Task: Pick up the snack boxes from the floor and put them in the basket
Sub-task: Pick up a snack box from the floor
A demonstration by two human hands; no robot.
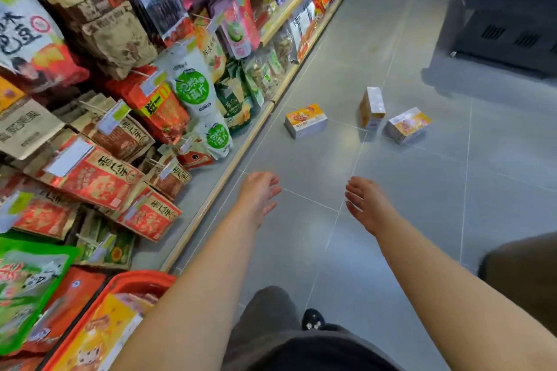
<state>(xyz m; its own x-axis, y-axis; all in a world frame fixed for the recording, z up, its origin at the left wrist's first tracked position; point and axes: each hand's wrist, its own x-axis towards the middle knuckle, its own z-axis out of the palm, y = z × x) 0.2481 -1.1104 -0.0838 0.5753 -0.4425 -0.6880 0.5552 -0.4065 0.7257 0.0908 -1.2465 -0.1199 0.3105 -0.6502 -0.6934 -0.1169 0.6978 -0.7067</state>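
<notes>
Boxes: three on floor (422, 220) ahead — left box (306, 121), middle box (372, 107) on end, right box (408, 125). Left hand (259, 193), right hand (366, 203) both outstretched, fingers relaxed, empty. Red basket (132, 283) near left, holding one box.

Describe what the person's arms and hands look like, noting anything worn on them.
The left hand and right hand are bare, as are both forearms: no sleeves, gloves, watch, bracelet or rings show. Below them are dark grey trousers and a black shoe with pale decoration.
</notes>
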